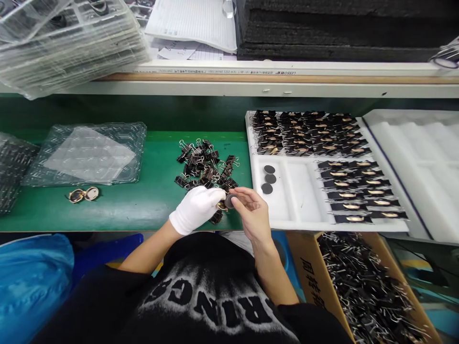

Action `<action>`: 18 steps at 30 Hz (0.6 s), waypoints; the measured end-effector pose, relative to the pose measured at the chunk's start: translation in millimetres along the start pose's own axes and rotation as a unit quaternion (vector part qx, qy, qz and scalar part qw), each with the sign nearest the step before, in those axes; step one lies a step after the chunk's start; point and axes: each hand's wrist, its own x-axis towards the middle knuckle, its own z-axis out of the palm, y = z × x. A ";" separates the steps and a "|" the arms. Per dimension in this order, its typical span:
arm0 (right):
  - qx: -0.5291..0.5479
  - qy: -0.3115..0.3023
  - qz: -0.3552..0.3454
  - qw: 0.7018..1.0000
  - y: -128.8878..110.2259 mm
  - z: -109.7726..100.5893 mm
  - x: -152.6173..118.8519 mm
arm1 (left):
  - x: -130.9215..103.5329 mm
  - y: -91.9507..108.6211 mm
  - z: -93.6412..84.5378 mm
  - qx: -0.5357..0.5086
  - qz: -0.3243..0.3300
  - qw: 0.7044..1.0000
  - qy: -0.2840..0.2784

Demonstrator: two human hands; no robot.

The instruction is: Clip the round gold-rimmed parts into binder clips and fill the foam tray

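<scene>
Left hand (195,209): white-gloved, closed on a small gold part (222,206) at the counter's (143,200) near edge. Right hand (251,210): bare, fingertips pinching a dark disc (230,200) against that part. Clip pile (206,167): loose black binder clips, at 12 o'clock from the hands. White tray (287,200): at 3 o'clock, holding three dark discs (268,178) and rows of clipped pieces (358,191). Gold rings (83,194): two, at 9 o'clock, below clear trays (86,153). Box (308,267): clips inside, at 4 o'clock.

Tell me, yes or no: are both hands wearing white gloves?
No. Only the left hand wears a white glove; the right hand is bare, pinching a small dark disc.
</scene>
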 end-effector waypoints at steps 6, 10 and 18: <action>-0.012 0.018 -0.007 1.000 -1.7 -0.8 -0.9 | -0.5 -3.3 16.3 -0.041 -0.030 0.998 0.023; -0.007 0.035 -0.017 0.999 0.0 -2.0 -1.7 | -3.5 4.2 21.6 -0.135 -0.109 0.982 0.071; -0.020 0.090 -0.057 0.994 5.4 -3.2 -1.5 | 2.6 27.0 -5.5 -0.337 -0.265 0.903 0.003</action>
